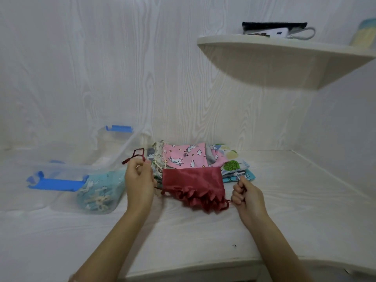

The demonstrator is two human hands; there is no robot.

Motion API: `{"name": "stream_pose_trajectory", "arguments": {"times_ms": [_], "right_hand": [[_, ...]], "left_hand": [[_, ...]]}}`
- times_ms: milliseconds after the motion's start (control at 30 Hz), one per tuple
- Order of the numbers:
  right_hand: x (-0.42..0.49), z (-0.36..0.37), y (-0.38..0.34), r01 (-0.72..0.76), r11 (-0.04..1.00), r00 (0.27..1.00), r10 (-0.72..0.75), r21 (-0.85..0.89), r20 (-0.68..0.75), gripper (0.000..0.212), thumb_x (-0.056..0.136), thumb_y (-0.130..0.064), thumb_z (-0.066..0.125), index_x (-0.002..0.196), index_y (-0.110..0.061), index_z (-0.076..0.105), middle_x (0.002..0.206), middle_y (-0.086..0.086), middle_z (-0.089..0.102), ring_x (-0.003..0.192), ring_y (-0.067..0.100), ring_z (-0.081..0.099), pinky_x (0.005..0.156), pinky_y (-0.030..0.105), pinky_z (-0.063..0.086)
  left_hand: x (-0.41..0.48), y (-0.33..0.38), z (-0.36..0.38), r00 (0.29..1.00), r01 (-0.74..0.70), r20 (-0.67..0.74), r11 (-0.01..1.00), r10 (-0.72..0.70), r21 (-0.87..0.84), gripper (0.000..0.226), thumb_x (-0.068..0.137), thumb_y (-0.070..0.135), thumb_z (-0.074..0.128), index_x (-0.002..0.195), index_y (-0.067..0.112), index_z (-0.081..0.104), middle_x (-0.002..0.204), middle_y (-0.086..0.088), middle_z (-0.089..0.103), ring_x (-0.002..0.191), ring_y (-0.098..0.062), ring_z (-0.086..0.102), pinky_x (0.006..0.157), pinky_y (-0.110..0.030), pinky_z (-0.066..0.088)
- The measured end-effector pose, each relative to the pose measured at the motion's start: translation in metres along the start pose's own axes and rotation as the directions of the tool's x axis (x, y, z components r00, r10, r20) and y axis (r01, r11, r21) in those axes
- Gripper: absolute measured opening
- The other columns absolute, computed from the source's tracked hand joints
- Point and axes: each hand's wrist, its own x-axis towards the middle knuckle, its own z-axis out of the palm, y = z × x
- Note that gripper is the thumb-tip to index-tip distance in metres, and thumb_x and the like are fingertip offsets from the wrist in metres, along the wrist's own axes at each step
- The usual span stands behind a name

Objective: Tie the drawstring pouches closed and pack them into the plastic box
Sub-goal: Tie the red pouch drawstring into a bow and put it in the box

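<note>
The dark red satin pouch (193, 180) lies on the white table (183, 241), and its mouth, on the side nearest the person, is already gathered into ruffles. To the left of this pouch, the left hand (139, 180) grips the red drawstring (138, 153), and a loop of it stands above the fist. To the right of the pouch, the right hand (247, 195) is clenched around the other end of the cord.

I judge that the step is closing the mouth before the knot. To do it well, both hands should pull outwards evenly and low, so that the slippery cloth does not slide away. Then the two ends must meet over the ruffles for tying.

Just behind the red pouch lies the pile of printed pouches (183, 156). Further left of it stands the clear plastic box (120, 147), with a teal pouch (99, 190) inside.
</note>
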Motion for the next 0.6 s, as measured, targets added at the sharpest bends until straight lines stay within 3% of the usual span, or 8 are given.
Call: {"name": "stream_pose_trajectory", "arguments": {"times_ms": [100,233,333,400,467,533,600], "right_hand": [[0.000,-0.001,-0.001,0.057,0.984,0.996,-0.068,-0.170,-0.057,0.038,0.100,-0.020,0.049,0.064,-0.015,0.037,0.052,-0.001,0.034,0.039,0.007,0.020,0.035,0.020,0.016],[0.002,-0.005,-0.002,0.044,0.976,0.987,-0.076,-0.213,-0.142,0.039,0.099,-0.020,0.050,0.063,-0.016,0.038,0.049,-0.002,0.033,0.035,0.007,0.020,0.034,0.020,0.015],[0.003,-0.006,-0.003,0.034,0.962,0.975,-0.091,-0.272,-0.203,0.038,0.098,-0.020,0.051,0.062,-0.017,0.039,0.050,-0.001,0.034,0.035,0.008,0.021,0.035,0.020,0.016],[0.002,-0.006,-0.004,0.024,0.954,0.968,-0.097,-0.299,-0.232,0.037,0.096,-0.018,0.052,0.061,-0.017,0.039,0.049,-0.001,0.034,0.037,0.009,0.021,0.037,0.021,0.016],[0.001,-0.005,-0.004,0.013,0.950,0.962,-0.097,-0.313,-0.255,0.036,0.095,-0.016,0.051,0.061,-0.017,0.039,0.051,0.000,0.033,0.040,0.011,0.020,0.039,0.023,0.016],[0.001,-0.005,-0.005,0.002,0.949,0.958,-0.093,-0.316,-0.272,0.035,0.094,-0.015,0.051,0.061,-0.018,0.038,0.052,0.000,0.032,0.041,0.011,0.020,0.040,0.023,0.016],[0.001,-0.004,-0.005,-0.006,0.949,0.958,-0.085,-0.316,-0.274,0.035,0.094,-0.015,0.051,0.062,-0.018,0.038,0.052,0.000,0.032,0.041,0.011,0.020,0.039,0.023,0.016]], "left_hand": [[-0.003,0.001,-0.008,0.951,-0.309,0.122,0.868,0.284,0.389,0.023,0.099,0.017,0.046,0.079,0.007,0.040,0.059,-0.003,0.040,0.050,-0.009,0.032,0.049,-0.029,0.034],[-0.002,-0.004,-0.021,0.845,-0.522,0.324,0.530,0.425,0.668,0.021,0.099,0.016,0.044,0.080,0.017,0.035,0.057,0.000,0.044,0.052,-0.025,0.045,0.048,-0.038,0.036],[-0.002,-0.005,-0.028,0.819,-0.548,0.434,0.287,0.376,0.785,0.029,0.086,-0.001,0.058,0.081,0.019,0.037,0.054,0.000,0.044,0.042,-0.027,0.039,0.042,-0.028,0.028],[-0.005,-0.003,-0.029,0.809,-0.561,0.515,0.113,0.284,0.820,0.035,0.063,-0.011,0.070,0.081,0.012,0.050,0.052,-0.003,0.049,0.034,-0.028,0.041,0.040,-0.023,0.020],[-0.006,-0.005,-0.029,0.790,-0.574,0.568,-0.049,0.230,0.817,0.043,0.048,-0.009,0.079,0.082,0.010,0.061,0.052,-0.004,0.052,0.031,-0.027,0.047,0.038,-0.020,0.016],[-0.005,-0.008,-0.028,0.781,-0.575,0.588,-0.124,0.212,0.809,0.048,0.040,-0.007,0.081,0.082,0.010,0.065,0.051,-0.004,0.052,0.027,-0.024,0.045,0.038,-0.019,0.013],[-0.004,-0.010,-0.029,0.783,-0.575,0.589,-0.127,0.200,0.808,0.049,0.038,-0.010,0.080,0.078,0.009,0.062,0.048,-0.004,0.049,0.025,-0.022,0.041,0.039,-0.017,0.010]]}}
